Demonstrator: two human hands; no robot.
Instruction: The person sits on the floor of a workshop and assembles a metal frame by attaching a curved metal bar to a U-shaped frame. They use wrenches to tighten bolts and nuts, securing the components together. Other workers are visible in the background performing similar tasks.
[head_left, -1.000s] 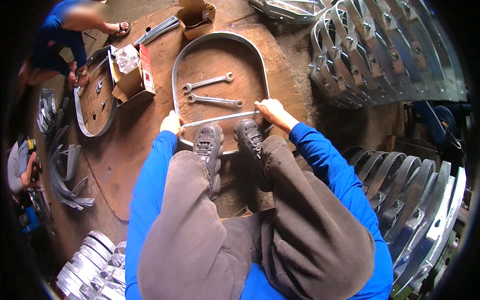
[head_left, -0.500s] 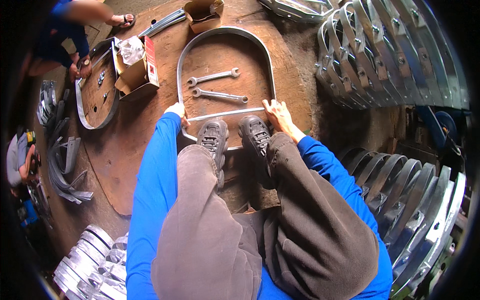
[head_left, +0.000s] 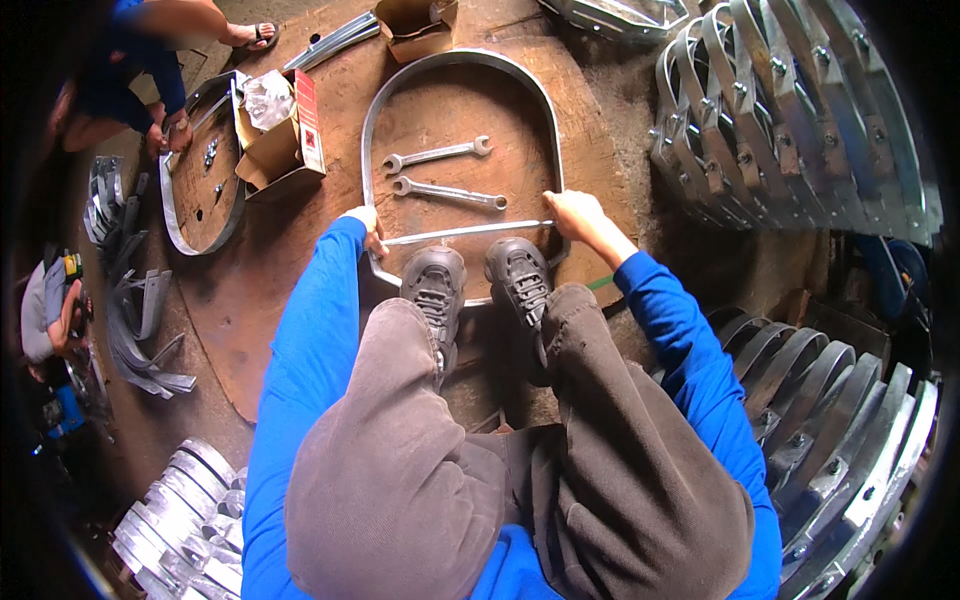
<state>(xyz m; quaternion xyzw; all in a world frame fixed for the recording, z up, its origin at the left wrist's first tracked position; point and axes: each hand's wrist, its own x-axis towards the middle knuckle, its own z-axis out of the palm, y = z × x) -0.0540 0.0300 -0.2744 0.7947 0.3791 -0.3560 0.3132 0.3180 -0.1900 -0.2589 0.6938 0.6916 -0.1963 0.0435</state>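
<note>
A D-shaped hoop of flat grey metal band [head_left: 367, 130] lies on the brown board, its rounded end away from me. A straight metal crossbar [head_left: 470, 231] spans it just beyond the toes of my shoes. My left hand [head_left: 371, 228] is closed around the hoop's left side at one end of the crossbar. At the other end, my right hand [head_left: 578, 214] has its fingers closed over the joint of bar and hoop; its fingertips are partly hidden. Inside the hoop lie two combination wrenches, an upper wrench [head_left: 438, 155] and a lower wrench [head_left: 450, 194].
Finished-looking bolted hoops [head_left: 790, 120] stand in rows on the right. Left of me are an open cardboard box [head_left: 285, 160], another hoop [head_left: 185, 245] with bolts inside, and loose curved strips [head_left: 130, 320]. A co-worker's hands [head_left: 170, 132] work at that hoop. My shoes [head_left: 433, 285] touch the near end.
My right hand has turned, its fingers now drawn in more tightly over the crossbar's end. The left hand keeps its hold. The whole view has shifted slightly, and the wrenches lie as before.
</note>
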